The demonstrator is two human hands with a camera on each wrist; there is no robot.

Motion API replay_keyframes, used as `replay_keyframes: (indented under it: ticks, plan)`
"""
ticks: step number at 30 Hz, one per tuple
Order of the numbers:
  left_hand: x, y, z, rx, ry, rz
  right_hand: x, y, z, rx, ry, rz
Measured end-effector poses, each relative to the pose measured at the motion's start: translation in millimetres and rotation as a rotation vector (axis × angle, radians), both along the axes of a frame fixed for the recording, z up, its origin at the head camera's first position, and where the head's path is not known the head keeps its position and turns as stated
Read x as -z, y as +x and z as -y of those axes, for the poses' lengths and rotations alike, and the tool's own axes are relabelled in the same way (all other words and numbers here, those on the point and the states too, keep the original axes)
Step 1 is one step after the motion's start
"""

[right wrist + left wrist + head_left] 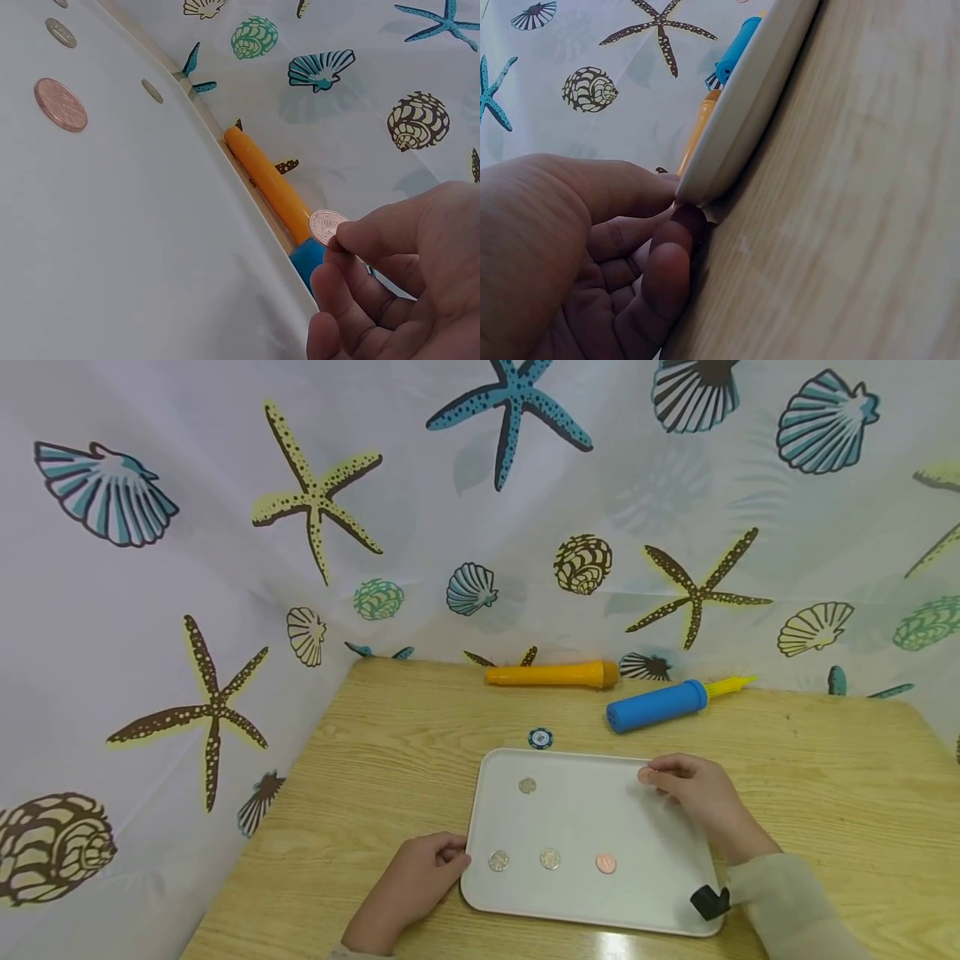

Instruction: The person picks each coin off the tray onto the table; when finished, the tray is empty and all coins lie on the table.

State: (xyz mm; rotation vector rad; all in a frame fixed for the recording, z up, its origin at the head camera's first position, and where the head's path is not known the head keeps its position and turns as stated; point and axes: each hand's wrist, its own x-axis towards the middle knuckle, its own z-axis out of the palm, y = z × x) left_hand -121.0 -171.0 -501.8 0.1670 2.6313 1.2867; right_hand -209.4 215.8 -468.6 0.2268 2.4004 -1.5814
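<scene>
A white rectangular tray (pixel 577 818) lies on the wooden table. My left hand (pixel 420 877) grips its left edge, thumb on top and fingers at the underside of the rim, as the left wrist view shows. Over the tray's far right corner, my right hand (pixel 701 793) pinches a copper coin (pixel 325 226) between thumb and fingers. Three silver-coloured coins lie on the tray: one at the far left (pixel 527 785), one at the near left (pixel 498 861) and another silver-coloured coin (pixel 550 858) to its right. A second copper coin (pixel 606 863) continues that near row.
Beyond the tray lie a blue and white poker chip (pixel 540 738), an orange tube-like stick (pixel 551 675) and a blue hand pump (pixel 656 706) with a yellow nozzle. A white sheet (pixel 420 502) printed with shells and starfish hangs behind and at the left.
</scene>
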Motion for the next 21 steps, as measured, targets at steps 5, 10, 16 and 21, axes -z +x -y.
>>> replay_keyframes:
  ticks: [5, 10, 16, 21]
  plan:
    - [-1.5, 0.9, -1.2, 0.001, 0.003, 0.007, 3.5, 0.0, -7.8, 0.031, -0.031, 0.01]
    - [-2.1, 1.6, -2.2, -0.003, 0.01, 0.009, 2.9, -0.2, -14.7, 0.027, -0.042, -0.005]
    - [-2.2, 1.8, -2.4, -0.003, 0.015, 0.0, 1.9, 0.4, -24.8, 0.029, -0.019, -0.001]
    - [-4.0, 2.0, -2.6, -0.009, 0.014, -0.007, 4.8, 1.7, -37.2, 0.039, -0.018, -0.003]
